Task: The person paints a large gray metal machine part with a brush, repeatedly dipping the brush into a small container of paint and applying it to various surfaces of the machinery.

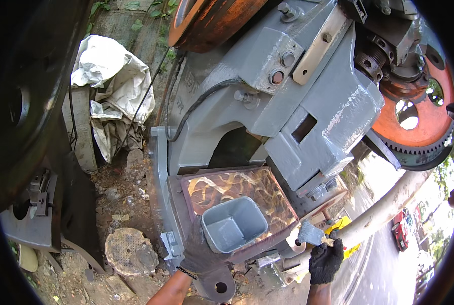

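Gloved hands with a grey paint tub and a brush at the bed of a grey press.

The left hand (199,254) grips the square grey tub (233,224) from below, fingers closed around its near-left corner, holding it over the front edge of the oily, patterned press bed (260,185). The right hand (325,262), in a black glove, is closed around the handle of a flat paintbrush (311,234), its grey bristles pointing up-left, just beyond the bed's right front corner and apart from the tub. The grey machine body (308,101) overhangs the bed's far edge closely; open room lies to the right of the bed, and bare ground with a round perforated cover (129,250) to the left.
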A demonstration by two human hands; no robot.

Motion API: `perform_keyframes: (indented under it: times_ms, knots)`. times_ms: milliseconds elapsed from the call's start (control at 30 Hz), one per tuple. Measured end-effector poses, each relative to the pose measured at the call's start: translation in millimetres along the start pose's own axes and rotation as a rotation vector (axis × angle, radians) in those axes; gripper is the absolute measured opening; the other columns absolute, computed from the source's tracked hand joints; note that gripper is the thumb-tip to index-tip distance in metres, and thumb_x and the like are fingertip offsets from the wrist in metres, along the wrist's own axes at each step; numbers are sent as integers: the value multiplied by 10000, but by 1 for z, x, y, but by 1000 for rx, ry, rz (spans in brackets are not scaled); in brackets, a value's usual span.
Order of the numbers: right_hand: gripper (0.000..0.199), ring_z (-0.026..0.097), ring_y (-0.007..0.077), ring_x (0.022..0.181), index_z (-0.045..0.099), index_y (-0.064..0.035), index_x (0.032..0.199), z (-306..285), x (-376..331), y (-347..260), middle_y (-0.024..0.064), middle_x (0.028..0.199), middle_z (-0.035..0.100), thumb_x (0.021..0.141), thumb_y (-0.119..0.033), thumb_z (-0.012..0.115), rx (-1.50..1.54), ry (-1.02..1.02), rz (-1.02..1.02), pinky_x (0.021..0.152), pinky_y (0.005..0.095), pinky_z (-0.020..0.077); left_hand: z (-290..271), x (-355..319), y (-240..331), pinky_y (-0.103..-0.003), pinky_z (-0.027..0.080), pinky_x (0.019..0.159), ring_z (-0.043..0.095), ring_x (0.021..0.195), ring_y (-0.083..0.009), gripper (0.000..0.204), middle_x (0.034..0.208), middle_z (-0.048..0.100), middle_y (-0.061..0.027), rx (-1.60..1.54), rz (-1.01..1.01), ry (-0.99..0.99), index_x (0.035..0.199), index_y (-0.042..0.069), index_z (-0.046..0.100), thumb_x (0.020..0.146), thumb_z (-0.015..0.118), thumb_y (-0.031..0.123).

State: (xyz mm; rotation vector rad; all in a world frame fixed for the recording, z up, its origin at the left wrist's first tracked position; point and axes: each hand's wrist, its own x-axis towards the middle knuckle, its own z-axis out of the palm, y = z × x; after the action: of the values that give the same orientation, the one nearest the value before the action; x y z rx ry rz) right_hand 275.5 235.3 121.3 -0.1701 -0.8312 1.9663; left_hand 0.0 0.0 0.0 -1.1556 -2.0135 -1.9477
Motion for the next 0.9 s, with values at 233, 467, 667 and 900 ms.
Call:
perform_keyframes:
  times_ms: [233, 467, 667, 900]
  knots:
    - [355, 709, 208, 979, 613, 6, 1343, 15, -14, 1, 90, 1113, 701, 1085, -232, 563, -28, 15, -53, 803, 348, 654, 4, 0, -17, -514, 492, 1073, 600, 1284, -400, 1124, 1390, 582, -207, 7, -42, -31, 1517, 28, 407, 634, 972, 437]
    - [385, 690, 245, 978, 604, 32, 1284, 39, -20, 5, 138, 1122, 680, 1078, -292, 587, -1336, 49, -759, 884, 363, 590, 1, 5, -15, -556, 474, 1074, 573, 1266, -493, 1191, 1392, 561, -268, 148, 26, -51, 1494, -55, 383, 610, 988, 466]
    - [411, 614, 271, 802, 697, 35, 817, 142, -31, 6, 106, 722, 641, 905, -355, 603, -1740, -189, -587, 785, 409, 492, -23, 22, -30, -609, 403, 1149, 520, 1331, -528, 1284, 1442, 523, -304, 150, 402, -88, 1542, -75, 362, 593, 1002, 505]
    - [226, 699, 321, 878, 741, 22, 1061, 178, 12, 89, 166, 990, 720, 920, -155, 754, -1586, -684, -297, 808, 418, 556, -33, 32, -32, -609, 355, 1198, 488, 1384, -530, 1318, 1519, 477, -315, 177, 318, -290, 1587, -44, 336, 594, 1001, 512]
